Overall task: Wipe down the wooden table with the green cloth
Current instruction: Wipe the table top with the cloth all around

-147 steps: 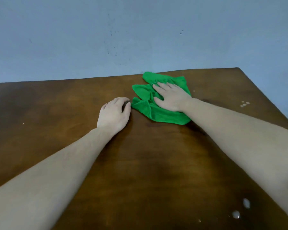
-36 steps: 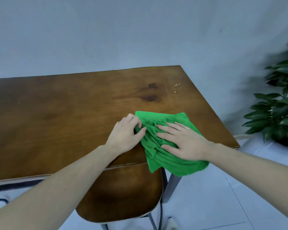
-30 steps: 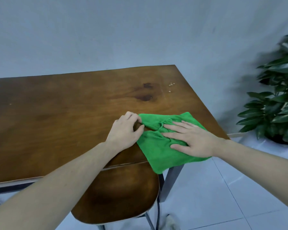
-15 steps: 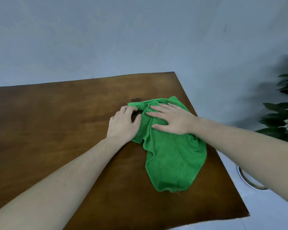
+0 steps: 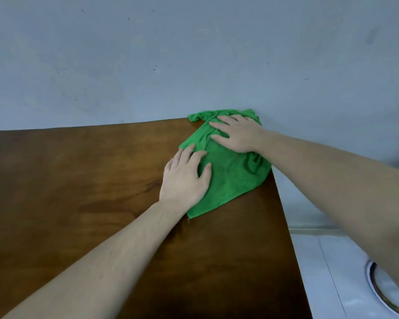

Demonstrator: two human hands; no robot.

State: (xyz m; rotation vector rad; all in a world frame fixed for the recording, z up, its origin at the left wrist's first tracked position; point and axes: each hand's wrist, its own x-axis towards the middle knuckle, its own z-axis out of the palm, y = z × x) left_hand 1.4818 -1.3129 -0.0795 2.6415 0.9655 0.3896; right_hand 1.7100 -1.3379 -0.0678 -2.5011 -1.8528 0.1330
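Pressing flat on the green cloth (image 5: 230, 176), both hands work at the far right corner of the wooden tabletop (image 5: 78, 180).

Right hand (image 5: 236, 133): palm down on the far part of the cloth, fingers straight and slightly spread, pointing left. No grip is formed; the fingers lie extended on the fabric.

Left hand (image 5: 186, 178): palm down across the cloth's left edge. The fingers are straight and spread, with the thumb and nearest fingers on the fabric and the outer side of the hand on bare wood. No grip is formed here either.

Cloth: lies spread over the corner, wrinkled near the right wrist and bunched along the far edge, where it meets the wall (image 5: 194, 54). Its right side reaches the tabletop's right edge. One corner points toward the person, just beside the left wrist.

Surroundings: a pale floor (image 5: 320, 261) shows to the right of the tabletop, with a round metal-rimmed object (image 5: 382, 300) partly in view at the lower right.
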